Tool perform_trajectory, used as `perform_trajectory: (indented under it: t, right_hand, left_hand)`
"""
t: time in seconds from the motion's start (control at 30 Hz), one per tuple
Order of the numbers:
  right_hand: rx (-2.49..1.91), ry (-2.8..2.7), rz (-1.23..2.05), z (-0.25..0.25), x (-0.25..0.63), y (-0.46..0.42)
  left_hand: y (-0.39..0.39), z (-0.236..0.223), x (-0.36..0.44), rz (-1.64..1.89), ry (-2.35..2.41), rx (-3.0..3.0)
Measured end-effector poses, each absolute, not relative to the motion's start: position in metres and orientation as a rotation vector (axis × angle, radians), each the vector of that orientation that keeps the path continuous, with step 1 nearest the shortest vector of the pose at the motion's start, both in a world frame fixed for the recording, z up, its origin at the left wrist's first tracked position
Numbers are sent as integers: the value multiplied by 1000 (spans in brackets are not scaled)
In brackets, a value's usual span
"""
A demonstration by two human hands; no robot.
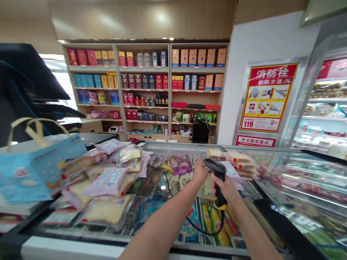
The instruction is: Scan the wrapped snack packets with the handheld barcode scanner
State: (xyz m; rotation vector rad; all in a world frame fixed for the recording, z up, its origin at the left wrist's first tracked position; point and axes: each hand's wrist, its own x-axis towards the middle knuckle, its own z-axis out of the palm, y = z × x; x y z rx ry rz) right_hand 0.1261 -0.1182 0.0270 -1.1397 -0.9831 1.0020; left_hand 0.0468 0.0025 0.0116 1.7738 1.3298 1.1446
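My right hand [227, 190] is wrapped round the grip of a black barcode scanner [218, 173] with a yellow base and a black cable hanging below it. The scanner head points toward a stack of wrapped sandwiches [238, 162] on the glass freezer lid [173, 180]. My left hand [200, 170] reaches out over the lid just left of the scanner, toward that stack; its fingers are hidden behind the back of the hand. Both forearms stretch forward from the bottom of the view.
A pile of wrapped breads and pink packets [108, 184] covers the left of the lid. A light blue paper bag [35, 166] with yellow handles stands at the far left. Shelves of boxed goods [146, 90] fill the back wall. A chilled display case [322, 119] stands at the right.
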Motion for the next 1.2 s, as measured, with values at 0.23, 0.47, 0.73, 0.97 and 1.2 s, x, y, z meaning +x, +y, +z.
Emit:
perform_trajectory:
  t: [0.23,0.47,0.73,0.97,1.2]
  right_hand:
    - [-1117,-1076,1130,32,75,-108]
    - [-1091,-1151,1212,41,23,-100]
    - [-1085,-1263,1271,26,-8,-82]
    - [-1094,-1295,1323,6,1,-82]
    - [-972,-1263,1353,13,5,-88]
  left_hand:
    - [-19,80,-148,757,2059,2059]
    - [-61,99,-288,436,2613,1881]
    - [-70,90,-313,378,2516,1867]
    - [-59,86,-328,647,2390,1677]
    - [-44,77,-297,1471,1595,1293]
